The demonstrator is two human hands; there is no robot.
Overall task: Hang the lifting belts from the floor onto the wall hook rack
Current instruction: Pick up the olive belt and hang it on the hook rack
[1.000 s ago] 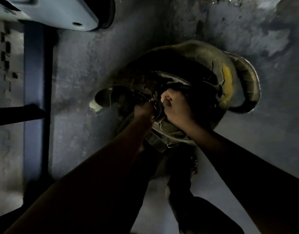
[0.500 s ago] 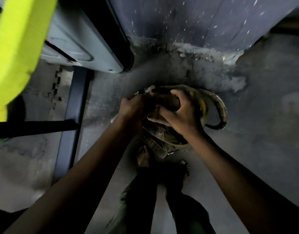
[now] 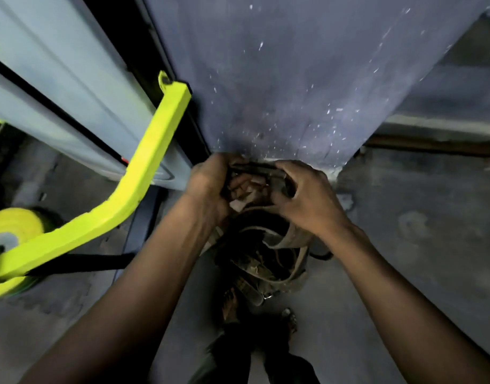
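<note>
A bundle of worn, dark brown lifting belts (image 3: 268, 253) hangs in front of me above the floor, its loops and a metal buckle dangling near my feet. My left hand (image 3: 210, 184) grips the top of the bundle from the left. From the right, my right hand (image 3: 307, 195) clasps the same top edge, fingers curled over it. Both hands are close to the foot of the blue-grey wall (image 3: 293, 79). No hook rack shows in the view.
A bright yellow bent bar (image 3: 144, 167) of a gym machine juts in at the left, with a yellow roller (image 3: 13, 228) and a pale grey panel (image 3: 58, 87) behind it. Grey concrete floor (image 3: 418, 245) spreads to the right. My feet (image 3: 232, 300) stand below the belts.
Both hands have lifted the belt bundle off the floor and up toward the wall. My view has tilted upward, bringing the yellow bar and more wall into sight.
</note>
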